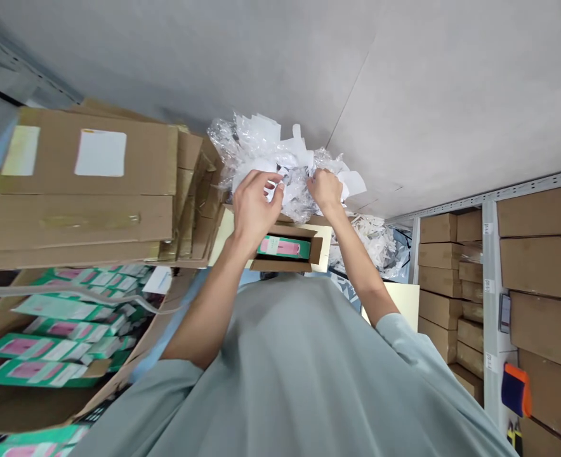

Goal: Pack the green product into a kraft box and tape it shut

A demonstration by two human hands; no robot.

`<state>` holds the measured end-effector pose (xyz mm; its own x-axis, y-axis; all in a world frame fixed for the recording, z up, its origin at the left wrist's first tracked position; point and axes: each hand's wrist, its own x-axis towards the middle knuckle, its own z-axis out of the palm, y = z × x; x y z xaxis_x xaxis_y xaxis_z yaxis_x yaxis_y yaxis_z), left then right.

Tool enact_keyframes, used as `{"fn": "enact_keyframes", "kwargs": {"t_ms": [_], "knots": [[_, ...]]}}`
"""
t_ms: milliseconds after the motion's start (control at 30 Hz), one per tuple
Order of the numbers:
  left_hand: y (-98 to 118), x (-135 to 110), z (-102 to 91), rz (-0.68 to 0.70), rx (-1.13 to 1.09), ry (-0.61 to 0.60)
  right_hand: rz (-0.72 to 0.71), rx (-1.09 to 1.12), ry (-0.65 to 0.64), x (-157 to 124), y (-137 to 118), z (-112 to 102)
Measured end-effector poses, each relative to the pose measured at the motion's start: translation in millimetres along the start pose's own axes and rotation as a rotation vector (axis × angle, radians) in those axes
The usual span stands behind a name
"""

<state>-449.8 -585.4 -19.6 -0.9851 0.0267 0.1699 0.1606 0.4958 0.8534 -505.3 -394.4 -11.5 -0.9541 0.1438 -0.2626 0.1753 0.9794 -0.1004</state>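
Both my hands are out in front of my chest, in a heap of crumpled clear plastic wrap and white paper scraps [261, 143]. My left hand [253, 208] is closed, pinching a bit of the wrap between thumb and fingers. My right hand [325, 190] is closed too, its fingers dug into the same wrap. Just below the hands sits a small open cardboard box [315, 249] holding a green and pink product box [283, 247].
A stack of flattened cardboard cartons [85, 190] lies at the left. Below it, a large open carton [4, 406] holds several green and pink boxes [47, 346]. Metal shelving [488, 279] with brown cartons stands at the right, and more white scraps [378, 244] lie beside it.
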Motion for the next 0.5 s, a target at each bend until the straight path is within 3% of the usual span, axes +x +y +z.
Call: {"fn": "enact_keyframes", "kwargs": {"t_ms": [200,367,500], "knots": [[-4.6,-10.7,-15.2,-0.035,-0.021,0.031,0.029,0.114,0.127,-30.7,15.0,-11.6],[-15.2,-26.5,-34.7,-0.068,-0.045,0.040,-0.133,0.396,0.260,-115.8,39.5,-16.6],[-32.6,-55.6,-41.2,-0.151,-0.038,0.037,-0.393,0.541,0.086,-181.1,51.1,11.3]]}}
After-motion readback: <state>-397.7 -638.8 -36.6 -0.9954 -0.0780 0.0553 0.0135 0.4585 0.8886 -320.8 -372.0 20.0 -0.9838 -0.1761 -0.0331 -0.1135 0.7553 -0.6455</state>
